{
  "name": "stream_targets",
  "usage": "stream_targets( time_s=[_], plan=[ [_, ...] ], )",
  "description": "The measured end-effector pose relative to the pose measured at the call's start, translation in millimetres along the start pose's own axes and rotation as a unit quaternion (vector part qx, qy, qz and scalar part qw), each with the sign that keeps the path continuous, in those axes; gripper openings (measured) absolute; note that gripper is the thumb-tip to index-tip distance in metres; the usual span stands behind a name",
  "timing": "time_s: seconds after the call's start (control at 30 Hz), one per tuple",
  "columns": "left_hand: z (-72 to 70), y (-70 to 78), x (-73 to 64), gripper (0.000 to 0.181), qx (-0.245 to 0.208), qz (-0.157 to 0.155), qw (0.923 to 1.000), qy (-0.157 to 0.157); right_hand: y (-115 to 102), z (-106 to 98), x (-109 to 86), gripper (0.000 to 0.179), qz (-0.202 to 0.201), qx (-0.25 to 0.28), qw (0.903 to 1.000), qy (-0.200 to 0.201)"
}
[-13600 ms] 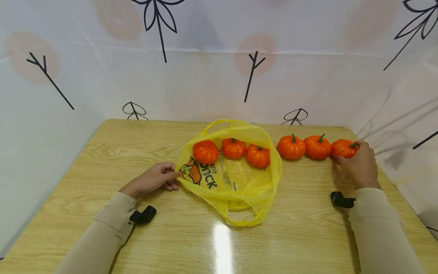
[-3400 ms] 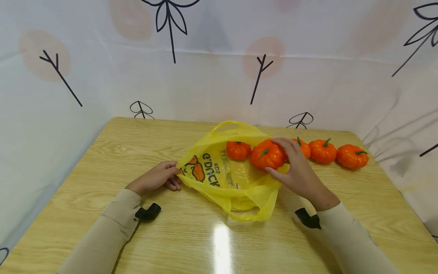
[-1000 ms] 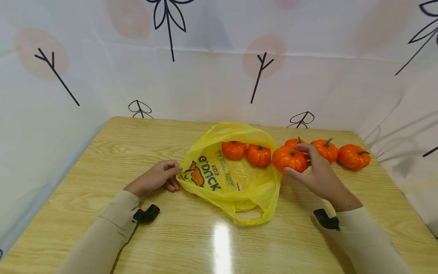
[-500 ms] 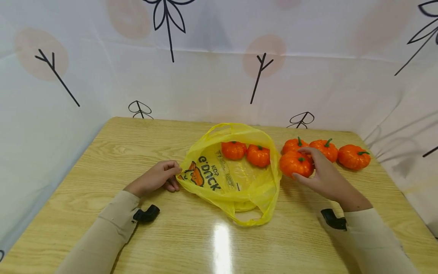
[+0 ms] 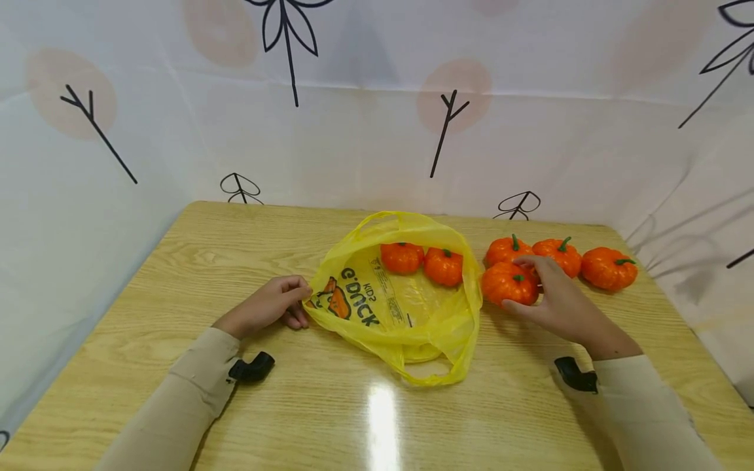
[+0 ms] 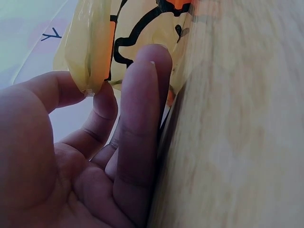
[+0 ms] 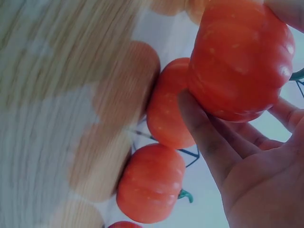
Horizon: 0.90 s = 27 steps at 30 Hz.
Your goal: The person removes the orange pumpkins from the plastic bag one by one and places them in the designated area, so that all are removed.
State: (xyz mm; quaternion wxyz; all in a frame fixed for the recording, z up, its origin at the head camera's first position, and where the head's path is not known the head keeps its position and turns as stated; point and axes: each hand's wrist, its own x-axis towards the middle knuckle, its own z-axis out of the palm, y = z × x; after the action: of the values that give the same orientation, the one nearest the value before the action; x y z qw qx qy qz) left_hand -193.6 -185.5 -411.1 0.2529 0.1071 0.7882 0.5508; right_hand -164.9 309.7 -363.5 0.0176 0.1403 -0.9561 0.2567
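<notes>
R hand [image 5: 559, 304] grips pumpkin [image 5: 509, 290] on counter [image 5: 235, 248] just right of bag [image 5: 406, 314]; L hand [image 5: 268, 307] pinches bag edge.

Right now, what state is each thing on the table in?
Yellow bag: open, lying flat, two pumpkins inside.
Left hand: pinching the bag's edge.
Right hand: holding a pumpkin beside the bag.
Three pumpkins: in a row, stems up.

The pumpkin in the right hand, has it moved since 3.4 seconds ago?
Yes. The pumpkin went right, from above the yellow bag onto the table beside the bag.
</notes>
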Motion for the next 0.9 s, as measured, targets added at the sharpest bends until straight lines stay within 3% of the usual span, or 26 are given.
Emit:
stream_targets(
  time_s=[0.9],
  plan=[
    [0.7, -0.6, 1.4, 0.032, -0.004, 0.001, 1.0000, 0.002, 19, 1, 4.2, 0.077, 0.043, -0.025, 0.9987, -0.015]
  ],
)
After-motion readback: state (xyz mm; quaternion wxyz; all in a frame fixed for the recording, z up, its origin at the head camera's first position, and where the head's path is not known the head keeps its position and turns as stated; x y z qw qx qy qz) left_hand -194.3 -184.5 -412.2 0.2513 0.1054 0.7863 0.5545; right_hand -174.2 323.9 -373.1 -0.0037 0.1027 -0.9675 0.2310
